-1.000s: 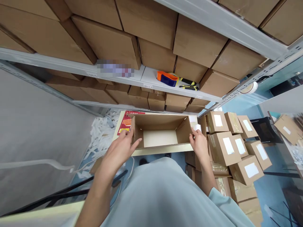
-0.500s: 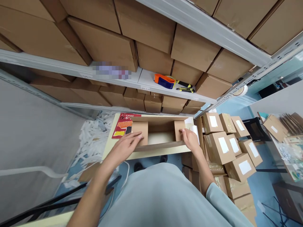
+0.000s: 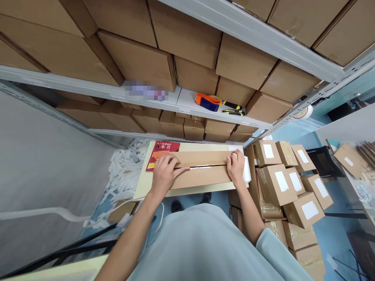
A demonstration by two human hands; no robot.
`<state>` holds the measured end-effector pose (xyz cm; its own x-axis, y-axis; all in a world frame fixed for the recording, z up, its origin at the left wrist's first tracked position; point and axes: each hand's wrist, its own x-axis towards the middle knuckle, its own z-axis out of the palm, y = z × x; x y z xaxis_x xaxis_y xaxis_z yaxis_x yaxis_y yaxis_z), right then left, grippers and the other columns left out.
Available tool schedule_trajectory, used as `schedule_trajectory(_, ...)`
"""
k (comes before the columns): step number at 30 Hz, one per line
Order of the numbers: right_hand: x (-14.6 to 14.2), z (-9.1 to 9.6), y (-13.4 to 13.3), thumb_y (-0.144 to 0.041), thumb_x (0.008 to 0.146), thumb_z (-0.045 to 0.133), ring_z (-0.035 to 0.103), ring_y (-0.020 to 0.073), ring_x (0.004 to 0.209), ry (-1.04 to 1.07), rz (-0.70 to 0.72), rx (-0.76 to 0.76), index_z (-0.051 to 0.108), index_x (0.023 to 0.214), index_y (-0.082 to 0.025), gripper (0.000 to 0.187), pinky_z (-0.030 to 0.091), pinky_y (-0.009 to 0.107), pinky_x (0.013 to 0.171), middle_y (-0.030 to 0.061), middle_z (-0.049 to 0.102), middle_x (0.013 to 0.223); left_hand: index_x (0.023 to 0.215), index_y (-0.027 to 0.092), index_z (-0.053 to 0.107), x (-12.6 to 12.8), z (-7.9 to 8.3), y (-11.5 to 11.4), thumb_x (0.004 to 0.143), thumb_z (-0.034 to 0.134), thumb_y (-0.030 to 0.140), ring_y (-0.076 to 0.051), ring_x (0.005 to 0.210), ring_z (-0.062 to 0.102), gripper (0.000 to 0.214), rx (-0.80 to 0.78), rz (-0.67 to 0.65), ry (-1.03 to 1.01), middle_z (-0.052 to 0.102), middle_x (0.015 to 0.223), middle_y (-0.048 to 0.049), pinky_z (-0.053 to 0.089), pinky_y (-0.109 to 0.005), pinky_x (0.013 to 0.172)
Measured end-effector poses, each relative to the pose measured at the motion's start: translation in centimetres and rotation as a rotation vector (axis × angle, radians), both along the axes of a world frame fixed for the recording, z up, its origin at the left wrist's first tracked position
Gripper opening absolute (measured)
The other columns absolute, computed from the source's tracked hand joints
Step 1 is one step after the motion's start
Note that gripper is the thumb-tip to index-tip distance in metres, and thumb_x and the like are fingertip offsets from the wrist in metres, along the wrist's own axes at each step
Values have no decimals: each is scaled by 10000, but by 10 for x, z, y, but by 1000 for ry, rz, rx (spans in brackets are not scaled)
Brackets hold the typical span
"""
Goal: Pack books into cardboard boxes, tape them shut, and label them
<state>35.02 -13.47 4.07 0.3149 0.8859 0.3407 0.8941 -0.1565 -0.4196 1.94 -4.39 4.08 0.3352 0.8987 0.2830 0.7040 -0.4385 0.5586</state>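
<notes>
A long brown cardboard box (image 3: 202, 169) lies on a small cream table (image 3: 143, 183), its two long top flaps folded down and meeting along a middle seam. My left hand (image 3: 165, 173) lies flat on the box's left end, fingers stretched over the flaps. At the right end my right hand (image 3: 236, 166) presses down too, fingers spread. A red book (image 3: 162, 150) sits on the table just behind my left hand.
Grey metal shelves filled with brown cartons rise behind the table; an orange and blue tape dispenser (image 3: 208, 102) and a yellow-black knife (image 3: 233, 106) lie on one shelf. Stacked labelled boxes (image 3: 281, 179) stand to the right. White packing scraps (image 3: 123, 173) litter the floor at left.
The box was open a second ago; the short end flaps were folded in, then the long flaps came down. Both hands moved from the box's sides onto its closed top.
</notes>
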Motion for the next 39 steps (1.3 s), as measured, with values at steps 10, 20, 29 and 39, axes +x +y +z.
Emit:
schedule_trajectory(10, -2, 1, 18, -467, 1170, 518, 466, 357, 1600, 79, 99, -245, 668, 993, -201, 353, 462, 554, 1258, 232, 506, 1710, 1291, 157, 612, 25, -18, -3, 1086, 534, 438, -453, 1706, 272, 356, -151, 37, -30, 307, 1788, -300, 346, -664, 1329)
schedule_trajectory(20, -1, -3, 19, -506, 1176, 472, 609, 307, 1426, 234, 88, -297, 589, 990, -254, 334, 558, 469, 1120, 172, 523, 1676, 1573, 205, 549, 22, -21, 0, 1106, 491, 561, -398, 1713, 303, 590, -174, 67, 30, 336, 1821, -218, 310, -618, 1378)
schedule_trajectory(29, 1, -3, 23, -462, 1183, 469, 641, 309, 1395, 246, 93, -291, 586, 993, -256, 303, 592, 445, 1043, 181, 550, 1636, 1592, 208, 585, 22, -26, 11, 1110, 438, 655, -381, 1714, 320, 673, -171, 79, 43, 357, 1828, -201, 312, -596, 1385)
schedule_trajectory(39, 0, 12, 45, -453, 1181, 442, 737, 310, 1205, 173, 55, -254, 614, 1042, -249, 301, 622, 432, 910, 188, 599, 1563, 1497, 233, 703, 23, -26, 47, 1081, 460, 688, -408, 1694, 358, 662, -147, 28, -41, 413, 1810, -163, 356, -631, 1361)
